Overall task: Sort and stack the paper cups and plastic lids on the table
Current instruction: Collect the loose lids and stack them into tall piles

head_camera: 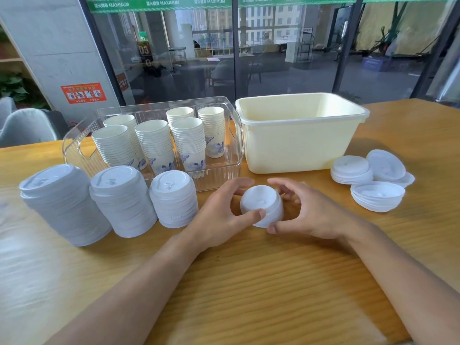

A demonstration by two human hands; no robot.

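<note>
A short stack of white plastic lids (261, 205) stands on the wooden table (249, 282) between my hands. My left hand (221, 215) curls around its left side, thumb on the front. My right hand (306, 212) cups its right side with thumb and fingers curled near it. Three tall lid stacks (122, 200) stand in a row to the left. Loose lid piles (373, 180) lie at the right, some upside down. Several stacks of white paper cups (156, 143) with blue print fill a clear plastic bin (74, 150).
A cream plastic tub (301, 145) stands behind my hands, right of the clear bin; its inside looks bare. A glass wall rises behind the table's far edge. Grey chairs sit at the far left.
</note>
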